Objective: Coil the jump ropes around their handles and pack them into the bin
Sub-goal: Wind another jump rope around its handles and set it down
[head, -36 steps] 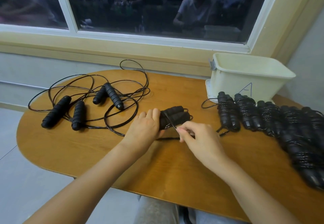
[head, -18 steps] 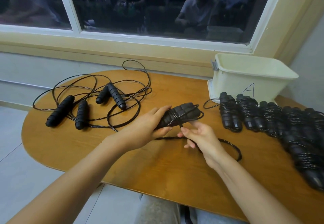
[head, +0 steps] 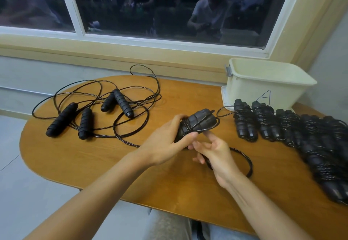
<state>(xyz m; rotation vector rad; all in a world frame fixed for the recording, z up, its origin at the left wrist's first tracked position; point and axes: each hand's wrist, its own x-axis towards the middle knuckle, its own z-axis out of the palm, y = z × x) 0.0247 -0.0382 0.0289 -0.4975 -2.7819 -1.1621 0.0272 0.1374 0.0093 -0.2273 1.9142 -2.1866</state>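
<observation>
My left hand (head: 165, 142) grips a pair of black jump-rope handles (head: 197, 123) lifted just above the table, with a few turns of black rope round them. My right hand (head: 212, 151) sits just below the handles with the loose rope running through its curled fingers; a slack loop of that rope (head: 246, 160) lies on the wood to its right. Two uncoiled ropes with their handles (head: 84, 119) sprawl at the left. Several coiled ropes (head: 282, 128) lie in a row at the right. The cream bin (head: 263, 87) stands at the back right.
The oval wooden table (head: 131, 168) ends close to my body and at its rounded left edge. A wall and window sill run behind it. Rope loops hang over the table's back edge (head: 143, 70). The bin's lid lies under the bin.
The handles have lifted and tilted up to the right in my left hand. My right hand has dropped below them, drawing the rope down, and a slack loop has formed on the table.
</observation>
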